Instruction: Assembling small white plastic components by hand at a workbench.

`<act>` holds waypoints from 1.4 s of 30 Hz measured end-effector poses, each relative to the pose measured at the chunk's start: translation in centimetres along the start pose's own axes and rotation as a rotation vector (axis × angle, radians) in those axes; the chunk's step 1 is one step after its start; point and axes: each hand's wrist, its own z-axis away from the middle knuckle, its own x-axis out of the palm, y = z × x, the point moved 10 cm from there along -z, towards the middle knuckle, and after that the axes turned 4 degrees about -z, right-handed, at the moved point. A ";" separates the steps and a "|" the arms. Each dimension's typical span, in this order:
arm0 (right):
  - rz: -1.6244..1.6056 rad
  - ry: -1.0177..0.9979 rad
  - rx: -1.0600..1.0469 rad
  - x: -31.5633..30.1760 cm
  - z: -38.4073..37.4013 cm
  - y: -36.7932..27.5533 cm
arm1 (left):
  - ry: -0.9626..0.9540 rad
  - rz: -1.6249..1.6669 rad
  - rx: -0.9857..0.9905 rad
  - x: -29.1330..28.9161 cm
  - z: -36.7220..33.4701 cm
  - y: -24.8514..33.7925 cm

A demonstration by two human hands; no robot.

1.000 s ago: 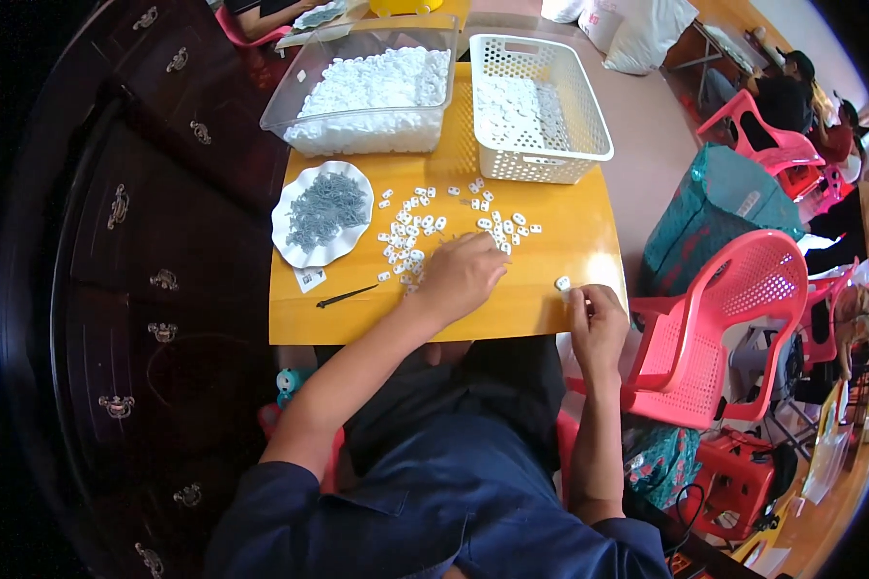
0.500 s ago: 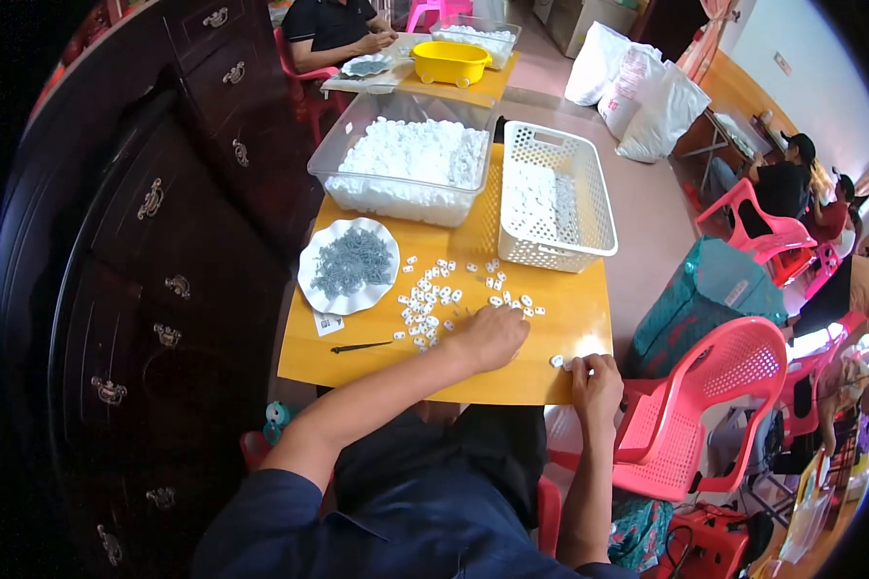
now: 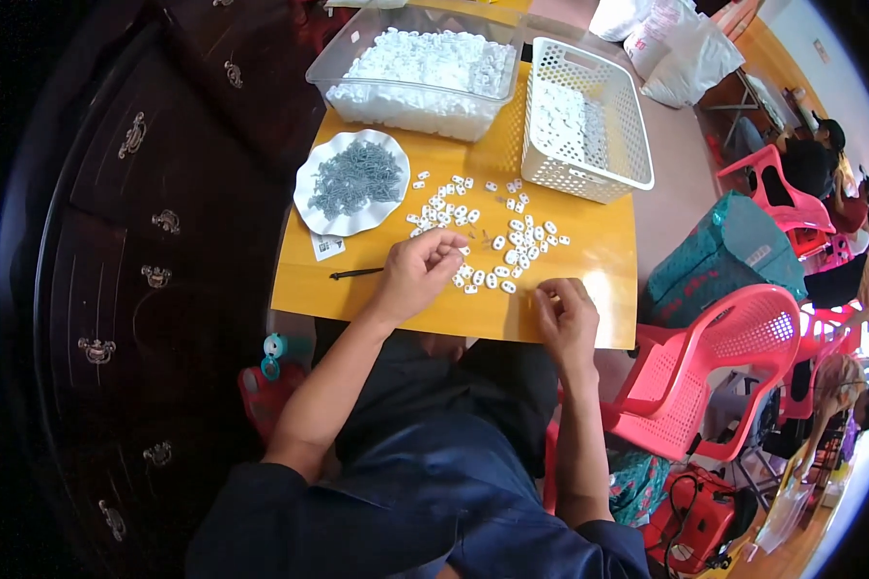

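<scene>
- With fingers curled on left hand (image 3: 420,275) and right hand (image 3: 567,320), cannot tell whether gripping anything.
- Could scatter white two-dotted pieces (image 3: 491,281), loose on worktop (image 3: 594,246) between and beyond, by sweeping carelessly.
- Could knock thin black tool (image 3: 353,274) by dragging left hand.

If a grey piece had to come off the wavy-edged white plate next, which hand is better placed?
Likely the left hand: it is much nearer the white plate and its grey pieces. The right hand is by the table's front edge, farther right. Whether either hand holds anything is unclear.
</scene>
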 end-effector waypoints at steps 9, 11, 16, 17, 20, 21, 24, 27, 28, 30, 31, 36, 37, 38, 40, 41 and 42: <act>0.118 -0.013 -0.111 2.7 -1.4 -1.1 | -0.045 -0.051 0.016 0.3 0.4 -0.6; 0.137 -0.011 -0.104 2.7 -1.8 -0.9 | -0.023 -0.046 0.029 0.4 0.4 -0.5; 0.107 0.024 -0.056 2.3 -2.4 -0.4 | -0.040 -0.084 0.020 0.4 0.4 -0.3; 0.110 0.016 -0.049 2.4 -2.5 -0.2 | -0.040 -0.083 0.021 0.4 0.4 -0.3; 0.090 -0.024 -0.061 3.4 -2.3 0.1 | -0.036 -0.073 0.017 0.4 0.4 -0.3; 0.091 -0.024 -0.061 3.5 -2.3 0.0 | -0.044 -0.076 0.005 0.4 0.4 -0.5; 0.117 -0.024 -0.044 3.7 -2.3 -0.3 | -0.055 -0.058 -0.014 0.6 0.5 -0.6; 0.130 -0.034 -0.041 3.6 -2.5 -0.4 | -0.067 -0.039 -0.024 0.8 0.6 -0.4; 0.129 -0.040 -0.043 3.6 -2.5 -0.4 | -0.075 -0.042 -0.027 0.9 0.6 -0.3; 0.129 -0.048 -0.052 3.8 -2.6 -0.4 | -0.073 -0.043 -0.024 0.8 0.6 -0.3; 0.141 -0.047 -0.052 3.8 -2.6 -0.4 | -0.075 -0.046 -0.024 0.8 0.7 -0.3; 0.128 -0.025 -0.046 3.6 -2.6 -0.6 | -0.057 -0.027 0.006 0.4 0.7 0.3; 0.121 -0.022 -0.053 3.6 -2.6 -0.7 | -0.053 -0.018 0.017 0.3 0.7 0.4; 0.113 -0.019 -0.059 3.6 -2.6 -0.8 | -0.050 -0.017 0.016 0.3 0.7 0.4; 0.115 -0.033 -0.058 3.7 -2.7 -1.0 | -0.048 -0.027 0.023 0.2 0.6 0.5; 0.118 -0.042 -0.056 3.7 -2.8 -1.0 | -0.047 -0.026 0.023 0.2 0.6 0.6; 0.119 -0.043 -0.057 3.7 -2.9 -0.9 | -0.050 -0.032 0.024 0.2 0.6 0.7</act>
